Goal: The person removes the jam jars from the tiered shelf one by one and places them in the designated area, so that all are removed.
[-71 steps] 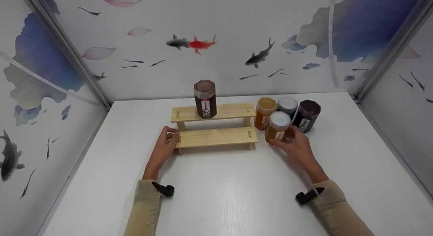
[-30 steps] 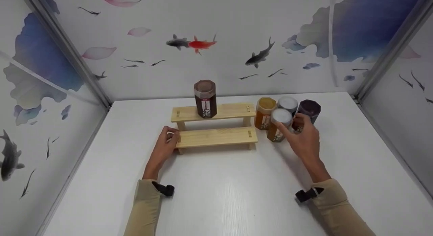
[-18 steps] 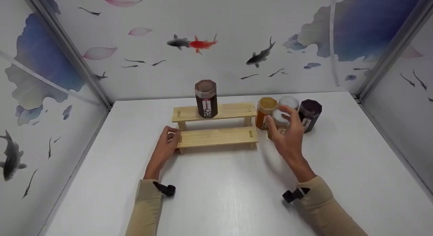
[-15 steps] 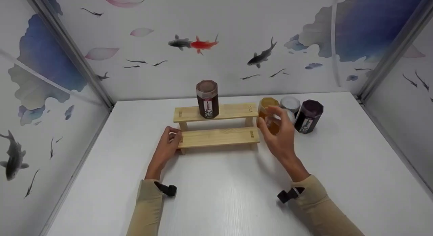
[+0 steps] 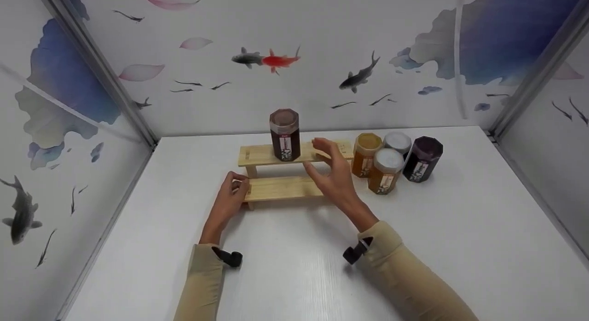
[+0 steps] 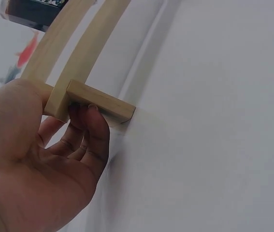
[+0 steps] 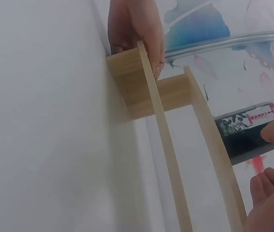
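Note:
A two-step wooden display rack (image 5: 280, 188) stands on the table. My left hand (image 5: 226, 196) grips the left end of its lower step; in the left wrist view the fingers curl under the board (image 6: 86, 53) beside the short leg. On the upper step stands a dark eight-sided jar (image 5: 285, 143) with a brown lid and a label. My right hand (image 5: 337, 179) hovers over the rack, just right of that jar, with thumb and fingers spread and nothing between them. It hides the right part of the lower step. In the right wrist view the fingertips are close to the jar (image 7: 248, 137).
To the rack's right stand several upright jars: an amber one with a yellow lid (image 5: 366, 157), an amber one with a white lid (image 5: 385, 173), a white-lidded one behind (image 5: 397, 140) and a dark purple one (image 5: 422, 160). Printed walls (image 5: 313, 100) enclose the white table (image 5: 285, 256).
My right hand held the white-lidded amber jar, let go of it beside the other jars, then moved left over the rack toward the dark jar. My left hand has kept its grip.

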`<state>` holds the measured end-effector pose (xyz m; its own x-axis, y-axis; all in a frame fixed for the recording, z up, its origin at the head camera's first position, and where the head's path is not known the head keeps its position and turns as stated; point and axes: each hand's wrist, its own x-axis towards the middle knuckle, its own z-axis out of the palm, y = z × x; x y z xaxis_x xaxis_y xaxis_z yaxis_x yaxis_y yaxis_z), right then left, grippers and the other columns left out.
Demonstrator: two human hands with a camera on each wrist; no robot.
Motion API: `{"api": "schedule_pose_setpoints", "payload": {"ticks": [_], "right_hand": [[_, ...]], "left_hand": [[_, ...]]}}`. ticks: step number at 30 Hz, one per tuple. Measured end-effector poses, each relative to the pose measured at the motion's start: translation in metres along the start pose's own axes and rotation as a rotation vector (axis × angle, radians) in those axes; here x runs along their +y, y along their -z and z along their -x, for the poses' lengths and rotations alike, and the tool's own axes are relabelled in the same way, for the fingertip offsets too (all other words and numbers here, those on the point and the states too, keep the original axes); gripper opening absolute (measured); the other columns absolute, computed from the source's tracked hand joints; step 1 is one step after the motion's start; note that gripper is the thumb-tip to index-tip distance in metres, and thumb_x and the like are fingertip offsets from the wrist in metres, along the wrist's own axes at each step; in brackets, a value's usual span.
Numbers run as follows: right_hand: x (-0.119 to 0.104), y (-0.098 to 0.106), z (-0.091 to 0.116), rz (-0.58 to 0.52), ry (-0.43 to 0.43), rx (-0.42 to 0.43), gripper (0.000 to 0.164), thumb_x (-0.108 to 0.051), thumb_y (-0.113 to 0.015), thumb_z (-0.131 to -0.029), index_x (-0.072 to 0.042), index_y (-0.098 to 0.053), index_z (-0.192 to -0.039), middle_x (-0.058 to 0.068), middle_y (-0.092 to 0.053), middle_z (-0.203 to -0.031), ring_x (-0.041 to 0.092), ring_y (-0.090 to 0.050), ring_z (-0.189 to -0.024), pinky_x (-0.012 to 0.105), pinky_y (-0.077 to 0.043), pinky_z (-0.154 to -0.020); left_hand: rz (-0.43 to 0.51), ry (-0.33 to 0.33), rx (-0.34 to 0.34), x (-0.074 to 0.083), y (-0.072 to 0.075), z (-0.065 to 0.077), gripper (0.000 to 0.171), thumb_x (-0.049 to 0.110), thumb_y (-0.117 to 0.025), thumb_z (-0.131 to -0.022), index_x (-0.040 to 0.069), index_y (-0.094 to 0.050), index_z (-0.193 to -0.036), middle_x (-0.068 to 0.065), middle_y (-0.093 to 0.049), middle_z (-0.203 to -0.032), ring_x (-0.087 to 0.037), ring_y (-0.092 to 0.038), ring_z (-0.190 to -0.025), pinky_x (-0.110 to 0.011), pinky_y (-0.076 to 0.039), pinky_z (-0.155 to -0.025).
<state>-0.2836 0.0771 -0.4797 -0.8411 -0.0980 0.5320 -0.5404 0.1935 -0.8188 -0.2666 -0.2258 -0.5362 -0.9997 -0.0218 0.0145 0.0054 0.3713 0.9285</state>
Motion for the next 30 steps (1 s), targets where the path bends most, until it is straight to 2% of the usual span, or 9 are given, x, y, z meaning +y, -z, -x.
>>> {"api": "schedule_pose_setpoints", "payload": {"ticks": [2,10,16,19,24,30], "right_hand": [[-0.002,-0.007,-0.004,-0.004,-0.007,-0.009,0.061,-0.013,-0.080,-0.100,-0.012,-0.052,-0.154,0.007,-0.060,-0.155,0.022,-0.057,-0.146,0.038,-0.052,-0.116],[-0.007,-0.024,-0.018,-0.013,-0.017,-0.064,0.073,-0.017,-0.082,-0.099,-0.006,-0.044,-0.160,0.013,-0.054,-0.160,0.025,-0.052,-0.151,0.038,-0.049,-0.118],[-0.007,-0.033,-0.028,-0.052,-0.031,-0.099,0.081,-0.012,-0.081,-0.098,-0.002,-0.036,-0.164,0.016,-0.050,-0.163,0.028,-0.047,-0.155,0.041,-0.048,-0.120],[-0.008,-0.036,-0.033,-0.042,-0.051,-0.103,0.083,-0.011,-0.082,-0.098,-0.001,-0.034,-0.165,0.018,-0.050,-0.162,0.030,-0.047,-0.155,0.043,-0.046,-0.122],[-0.007,-0.041,-0.040,0.015,-0.098,-0.120,0.088,-0.020,-0.084,-0.098,-0.007,-0.032,-0.167,0.016,-0.049,-0.163,0.029,-0.046,-0.156,0.045,-0.042,-0.125],[-0.006,-0.044,-0.042,0.082,-0.112,-0.122,0.084,-0.022,-0.084,-0.098,-0.007,-0.036,-0.165,0.015,-0.052,-0.161,0.030,-0.052,-0.150,0.044,-0.046,-0.122]], "left_hand": [[-0.019,-0.003,0.010,-0.001,-0.001,-0.001,0.030,0.036,-0.055,-0.114,0.011,-0.055,-0.131,-0.012,-0.068,-0.123,-0.021,-0.065,-0.107,-0.032,-0.053,-0.085],[-0.066,-0.042,0.058,-0.003,-0.001,-0.002,0.027,0.033,-0.055,-0.114,0.010,-0.057,-0.128,-0.007,-0.066,-0.099,-0.017,-0.059,-0.084,-0.028,-0.049,-0.070],[-0.086,-0.082,0.068,-0.005,-0.001,-0.002,0.026,0.032,-0.056,-0.114,0.009,-0.059,-0.127,-0.002,-0.059,-0.084,-0.013,-0.051,-0.072,-0.027,-0.044,-0.067],[-0.095,-0.086,0.071,-0.006,-0.002,-0.002,0.025,0.031,-0.057,-0.114,0.010,-0.060,-0.127,-0.001,-0.059,-0.082,-0.012,-0.051,-0.072,-0.027,-0.044,-0.068],[-0.095,-0.075,0.064,-0.006,-0.002,-0.003,0.026,0.032,-0.057,-0.114,0.010,-0.059,-0.127,-0.002,-0.061,-0.084,-0.014,-0.054,-0.075,-0.028,-0.045,-0.070],[-0.104,-0.067,0.054,-0.003,-0.002,-0.003,0.028,0.034,-0.056,-0.114,0.011,-0.059,-0.128,-0.001,-0.061,-0.086,-0.015,-0.055,-0.078,-0.028,-0.046,-0.072]]}}
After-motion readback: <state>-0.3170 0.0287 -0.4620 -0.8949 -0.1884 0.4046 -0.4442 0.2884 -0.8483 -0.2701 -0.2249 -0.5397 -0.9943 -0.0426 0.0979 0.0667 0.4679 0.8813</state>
